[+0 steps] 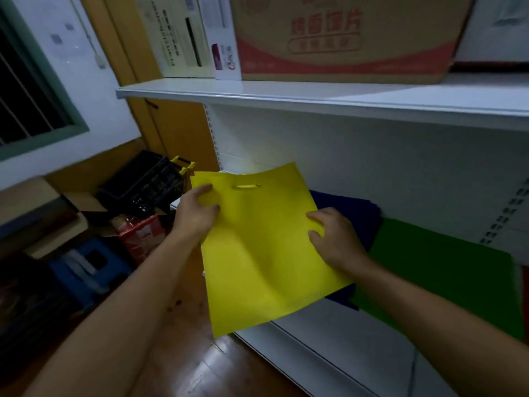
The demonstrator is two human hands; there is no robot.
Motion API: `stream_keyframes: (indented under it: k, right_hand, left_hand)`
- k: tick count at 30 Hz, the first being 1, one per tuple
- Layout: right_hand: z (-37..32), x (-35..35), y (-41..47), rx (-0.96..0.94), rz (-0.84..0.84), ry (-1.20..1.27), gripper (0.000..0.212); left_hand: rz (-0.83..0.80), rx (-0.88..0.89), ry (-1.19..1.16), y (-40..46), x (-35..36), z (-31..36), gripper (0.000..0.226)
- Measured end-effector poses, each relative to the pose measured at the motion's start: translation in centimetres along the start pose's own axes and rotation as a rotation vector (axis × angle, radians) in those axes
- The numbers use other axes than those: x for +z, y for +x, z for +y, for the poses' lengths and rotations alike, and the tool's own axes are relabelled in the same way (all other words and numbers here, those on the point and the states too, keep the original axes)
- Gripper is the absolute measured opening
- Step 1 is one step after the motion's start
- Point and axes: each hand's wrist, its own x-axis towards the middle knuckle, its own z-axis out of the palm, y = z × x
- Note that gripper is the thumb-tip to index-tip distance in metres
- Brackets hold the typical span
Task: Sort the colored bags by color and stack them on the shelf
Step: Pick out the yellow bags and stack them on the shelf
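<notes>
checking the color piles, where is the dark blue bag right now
In the head view the dark blue bag lies flat on the lower shelf, right of centre, partly hidden under the held yellow bag, with the green bag on its right.

- Two forearms show, both bare from the fingers back to the lower edge of the view; no sleeve cuff appears on either.
- The left hand (197,210) wears nothing: behind its fingers (204,189) the knuckles and wrist carry no covering.
- The right hand (335,239) is likewise uncovered, its fingers (316,217) short-nailed as far as the blur allows.
- Both wrists are plain, unmarked.
</notes>
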Motion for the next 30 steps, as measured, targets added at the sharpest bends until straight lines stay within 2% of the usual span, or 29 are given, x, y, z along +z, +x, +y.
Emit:
stream_keyframes:
  k: [4, 9, 19, 23, 26, 30]
  right_hand:
    - [-3.7, 4.5, 4.2, 0.009, -0.027, -0.009, 0.047]
    - [-5.1, 8.4, 8.6, 0.040, -0.053, -0.057, 0.048]
    - [-2.8, 13.5, 16.4, 0.120, -0.138, -0.141, 0.041]
    - [-2.1, 14.7, 17.5, 0.153, -0.147, -0.189, 0.038]
    - [-1.3, 15.7, 18.1, 0.198, -0.158, -0.249, 0.040]
    - [-0.3, 16.9, 19.4, 0.286, -0.148, -0.308, 0.044]
  left_hand:
    - [-0.028, 0.043, 0.120, 5.5, -3.8, -4.0, 0.054]
    - [-0.015, -0.016, 0.150, 11.7, -5.0, -7.3, 0.044]
    - [-0.231, 0.026, 0.379, 21.8, -1.1, -9.7, 0.064]
    - [-0.202, 0.102, 0.399, 25.2, 0.6, -10.5, 0.057]
    - [-0.231, 0.177, 0.395, 27.7, 2.9, -11.0, 0.045]
    - [-0.300, 0.232, 0.377, 31.3, 6.5, -12.6, 0.041]
